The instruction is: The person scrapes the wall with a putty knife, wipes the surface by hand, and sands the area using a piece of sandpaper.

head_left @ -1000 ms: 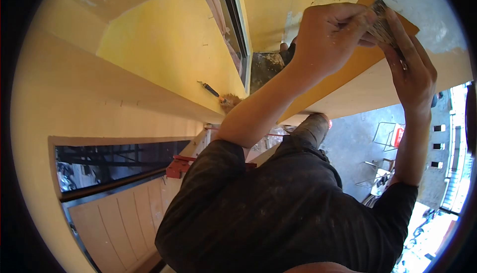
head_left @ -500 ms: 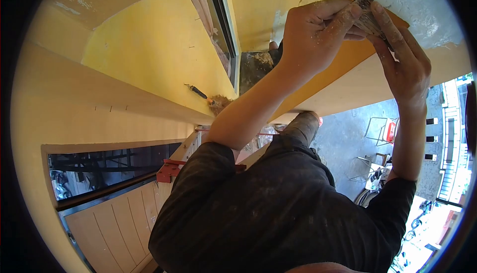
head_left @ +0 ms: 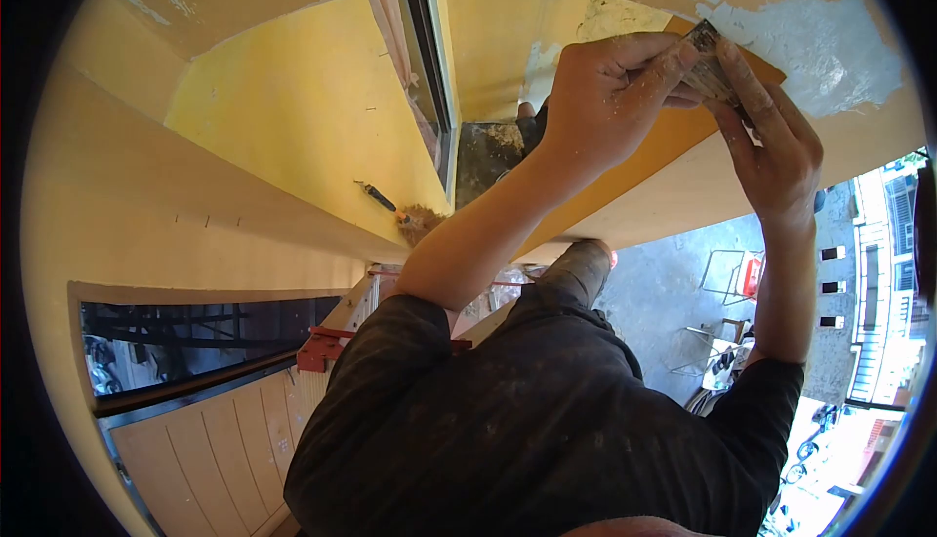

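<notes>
1. A yellow wall (head_left: pixel 312 107) is filling the upper left of the view, with a dark window frame (head_left: pixel 434 78) running along its right edge and a pale beam crossing below it.
2. The person is standing high above a grey yard (head_left: pixel 664 293), where folded chairs (head_left: pixel 727 273) are sitting well below the feet.
3. The left hand (head_left: pixel 605 88) is reaching up to the orange band (head_left: pixel 673 142) at the top right, with its fingers curled and its thumb and forefinger pinching a flat grey tool (head_left: pixel 705 66).
4. The right hand (head_left: pixel 771 146) is gripping the same tool from the other side, its fingers lying along the tool's edge.
5. The tool is sitting between the two hands at the upper edge of the orange band, just beside a pale grey patch (head_left: pixel 830 49) on the wall. It may be a scraper blade, but the hands are covering too much of it to be sure.
6. White dust is covering the fingers of both hands.
7. A brush (head_left: pixel 390 207) with a dark handle is lying on the ledge at the bottom edge of the yellow wall, well apart from the hands.
8. A red bracket (head_left: pixel 317 347) is showing near the left elbow, beside the wooden slats (head_left: pixel 224 449) at the lower left.
</notes>
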Action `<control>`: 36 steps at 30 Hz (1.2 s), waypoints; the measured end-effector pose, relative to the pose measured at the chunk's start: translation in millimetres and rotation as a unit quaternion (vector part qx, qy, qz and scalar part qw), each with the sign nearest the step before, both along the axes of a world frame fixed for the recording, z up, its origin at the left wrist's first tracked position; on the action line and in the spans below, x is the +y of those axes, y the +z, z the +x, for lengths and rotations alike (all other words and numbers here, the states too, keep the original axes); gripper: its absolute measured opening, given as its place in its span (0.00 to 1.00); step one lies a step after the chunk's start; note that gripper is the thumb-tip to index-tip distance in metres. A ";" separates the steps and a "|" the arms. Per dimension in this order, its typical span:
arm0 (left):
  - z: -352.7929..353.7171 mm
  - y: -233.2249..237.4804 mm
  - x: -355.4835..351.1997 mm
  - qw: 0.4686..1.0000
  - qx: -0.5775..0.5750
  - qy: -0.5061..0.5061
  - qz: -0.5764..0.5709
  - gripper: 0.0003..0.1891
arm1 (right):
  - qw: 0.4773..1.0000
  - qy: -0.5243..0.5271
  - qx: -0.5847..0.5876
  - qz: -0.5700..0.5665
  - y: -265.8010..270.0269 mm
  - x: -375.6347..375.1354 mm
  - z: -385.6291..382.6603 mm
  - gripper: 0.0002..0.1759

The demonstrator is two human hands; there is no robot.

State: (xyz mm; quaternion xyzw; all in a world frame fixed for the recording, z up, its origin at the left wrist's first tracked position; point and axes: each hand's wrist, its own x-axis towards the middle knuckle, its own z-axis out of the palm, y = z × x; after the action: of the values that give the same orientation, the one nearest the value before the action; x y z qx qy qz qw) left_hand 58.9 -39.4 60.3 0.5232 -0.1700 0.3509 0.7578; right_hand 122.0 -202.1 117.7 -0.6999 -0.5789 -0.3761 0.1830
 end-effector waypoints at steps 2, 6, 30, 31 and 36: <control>-0.9 0.8 0.1 1.000 0.006 0.002 0.001 0.17 | 1.000 -0.011 0.017 -0.005 1.5 0.0 -2.4 0.30; 1.1 -2.8 -3.0 1.000 -0.006 -0.002 -0.026 0.16 | 1.000 -0.025 0.006 -0.008 4.4 1.7 -5.1 0.30; -4.8 2.3 0.8 1.000 0.014 0.011 0.013 0.16 | 1.000 -0.004 0.007 0.019 -3.9 2.7 -1.4 0.31; -3.9 2.1 1.0 1.000 0.014 0.008 0.014 0.16 | 1.000 -0.006 0.009 0.011 -1.4 3.2 -3.2 0.32; -6.4 3.9 1.9 1.000 0.024 -0.013 -0.007 0.16 | 0.999 -0.007 0.033 0.016 -1.2 5.7 -7.3 0.33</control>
State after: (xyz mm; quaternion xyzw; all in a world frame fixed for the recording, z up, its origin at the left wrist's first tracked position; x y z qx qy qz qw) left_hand 52.5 -37.5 64.2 0.5237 -0.1558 0.3292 0.7701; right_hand 114.7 -196.4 116.5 -0.7129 -0.5616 -0.3635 0.2104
